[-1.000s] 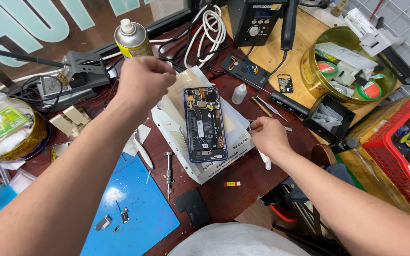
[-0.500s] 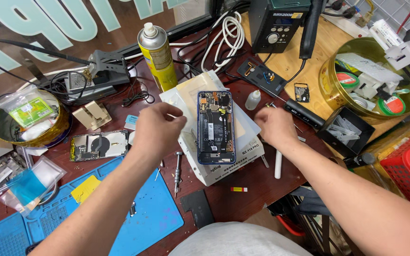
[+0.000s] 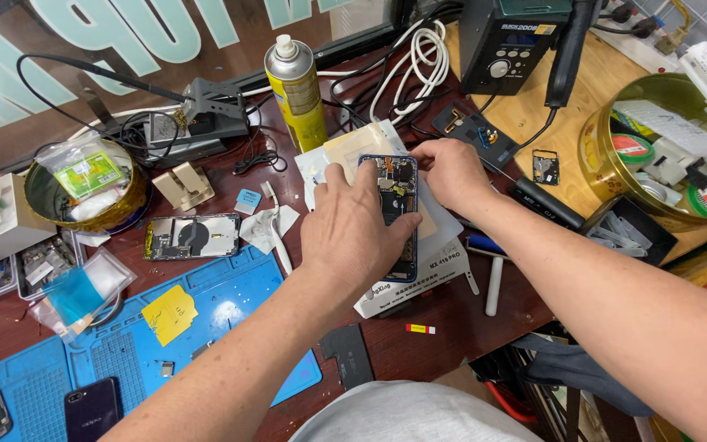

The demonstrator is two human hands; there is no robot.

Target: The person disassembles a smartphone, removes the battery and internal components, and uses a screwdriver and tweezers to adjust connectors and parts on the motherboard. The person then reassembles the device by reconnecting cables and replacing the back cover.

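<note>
- The opened phone [image 3: 400, 214], back cover off and its circuitry showing, lies face down on a white box [image 3: 419, 274] near the middle of the dark red surface [image 3: 443, 327].
- The left hand [image 3: 358, 233] lies flat over the phone's left side, fingers spread and pressing down on it and the box rather than curled round anything.
- The right hand [image 3: 452, 173] sits at the phone's 1 o'clock corner, fingers bent onto the top edge; whether they pinch a part there cannot be told.
- At 11 o'clock from the phone stands a yellow spray can [image 3: 296, 94] with a white nozzle, upright.
- At 12 to 1 o'clock, a coil of white cable [image 3: 419, 61] lies beside a dark soldering station [image 3: 513, 41] on the wooden board.
- At 9 o'clock, a second stripped phone frame [image 3: 191, 236] lies flat, just above the blue work mat [image 3: 231, 303].
- On the mat rests a yellow sticky note [image 3: 169, 313], and at its 7 o'clock corner a dark phone [image 3: 92, 408].
- At 3 o'clock, a round gold tin [image 3: 595, 164] holds tape rolls and papers.
- At 9 to 10 o'clock, far left, a smaller round tin [image 3: 83, 196] holds plastic bags.
- A white pen-shaped tool [image 3: 493, 286] lies at 4 o'clock, just beside the box.
</note>
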